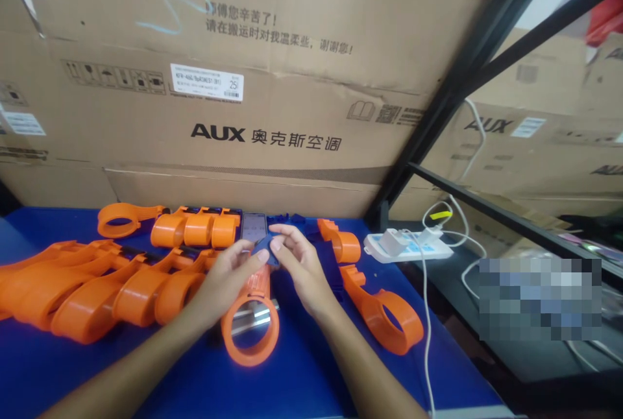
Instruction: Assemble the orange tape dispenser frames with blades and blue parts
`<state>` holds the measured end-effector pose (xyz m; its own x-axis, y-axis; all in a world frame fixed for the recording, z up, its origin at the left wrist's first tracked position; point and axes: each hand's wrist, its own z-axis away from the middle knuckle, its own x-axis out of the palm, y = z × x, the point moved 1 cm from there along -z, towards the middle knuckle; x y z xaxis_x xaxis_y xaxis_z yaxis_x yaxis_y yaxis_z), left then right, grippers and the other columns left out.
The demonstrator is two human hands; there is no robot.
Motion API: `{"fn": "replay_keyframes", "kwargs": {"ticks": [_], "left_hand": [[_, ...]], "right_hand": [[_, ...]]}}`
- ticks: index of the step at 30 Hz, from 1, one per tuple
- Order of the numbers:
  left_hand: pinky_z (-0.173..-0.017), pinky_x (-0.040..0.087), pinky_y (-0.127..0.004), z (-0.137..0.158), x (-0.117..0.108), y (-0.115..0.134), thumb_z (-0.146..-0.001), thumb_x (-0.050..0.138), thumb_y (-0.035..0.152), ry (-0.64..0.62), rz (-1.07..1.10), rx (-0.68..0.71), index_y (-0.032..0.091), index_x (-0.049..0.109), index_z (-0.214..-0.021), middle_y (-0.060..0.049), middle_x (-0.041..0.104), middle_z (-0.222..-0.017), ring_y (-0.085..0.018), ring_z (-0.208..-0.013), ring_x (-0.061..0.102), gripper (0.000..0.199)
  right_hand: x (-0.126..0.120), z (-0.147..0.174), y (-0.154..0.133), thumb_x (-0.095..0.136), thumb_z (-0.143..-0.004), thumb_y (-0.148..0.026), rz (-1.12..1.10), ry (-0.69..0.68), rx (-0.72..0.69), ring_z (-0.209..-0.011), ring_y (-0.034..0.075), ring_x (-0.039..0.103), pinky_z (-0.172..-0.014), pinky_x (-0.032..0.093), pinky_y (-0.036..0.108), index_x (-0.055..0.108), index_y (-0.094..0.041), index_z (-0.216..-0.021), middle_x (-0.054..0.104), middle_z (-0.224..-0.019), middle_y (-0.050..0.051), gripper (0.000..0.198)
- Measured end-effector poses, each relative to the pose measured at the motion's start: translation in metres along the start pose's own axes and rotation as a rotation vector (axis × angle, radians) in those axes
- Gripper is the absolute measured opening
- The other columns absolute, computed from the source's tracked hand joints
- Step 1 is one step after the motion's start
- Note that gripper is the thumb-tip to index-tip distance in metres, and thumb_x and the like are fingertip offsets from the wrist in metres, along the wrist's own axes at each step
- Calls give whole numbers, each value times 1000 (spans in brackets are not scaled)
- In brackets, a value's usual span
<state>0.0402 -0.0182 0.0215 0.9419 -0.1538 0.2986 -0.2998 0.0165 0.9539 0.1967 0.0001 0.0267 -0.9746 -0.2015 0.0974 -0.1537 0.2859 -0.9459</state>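
A small dark blue part (267,249) is pinched between the thumbs and fingers of my left hand (238,270) and my right hand (300,266). Just under it, the ribbed stem of an orange ring-shaped part (276,340) runs up toward my left fingers; whether those fingers also grip it is hidden. Through the ring a silvery metal object (250,318) shows, partly covered. Behind my hands stands a phone (254,223) with a lit screen. Dark blue pieces (331,266) lie to the right of my right hand.
Several orange ring parts (131,292) fill the left of the blue table (311,373); more orange parts (394,322) lie at right. A white power strip (409,246) with cables sits by a black metal frame (428,120). A large cardboard box (272,101) walls off the back.
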Motion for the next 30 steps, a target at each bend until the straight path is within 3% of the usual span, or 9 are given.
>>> {"fn": "replay_keyframes", "kwargs": {"ticks": [7, 14, 19, 23, 30], "left_hand": [[-88, 54, -32, 1, -3, -7, -85, 79, 41, 15, -89, 96, 20, 73, -101, -4, 78, -99, -23, -97, 71, 27], [-81, 55, -31, -4, -11, -21, -80, 82, 45, 46, -40, 87, 19, 74, -95, -4, 76, -90, -23, -87, 70, 31], [-84, 53, -30, -6, -12, -33, -84, 80, 47, 62, 6, 122, 20, 74, -96, -5, 75, -95, -23, -94, 69, 30], [-94, 52, -34, -3, -6, -30, -85, 79, 46, 35, -6, 162, 21, 76, -101, -8, 77, -107, -26, -105, 69, 30], [-76, 54, -28, -5, -11, -35, -82, 83, 44, 121, 93, 103, 19, 75, -98, -5, 76, -91, -21, -83, 71, 31]], "right_hand": [[4, -1, 9, 76, -89, -46, -28, -40, -39, -79, 16, 64, -68, 54, 28, 60, -23, -112, 64, -95, 2, 36], [7, -2, 13, 79, -86, -46, -40, -20, -10, -72, 13, 58, -65, 49, 25, 56, -23, -100, 57, -86, -3, 35], [3, -4, 11, 77, -88, -49, 13, -52, 4, -87, 17, 64, -79, 52, 30, 63, -22, -108, 65, -99, 3, 36], [-1, -2, 10, 80, -85, -48, 42, -81, 13, -88, 19, 64, -79, 54, 32, 63, -24, -118, 66, -99, 4, 44], [-10, -9, 8, 65, -95, -51, 198, -76, -13, -86, 20, 67, -76, 54, 32, 67, -22, -114, 72, -97, 5, 35]]}}
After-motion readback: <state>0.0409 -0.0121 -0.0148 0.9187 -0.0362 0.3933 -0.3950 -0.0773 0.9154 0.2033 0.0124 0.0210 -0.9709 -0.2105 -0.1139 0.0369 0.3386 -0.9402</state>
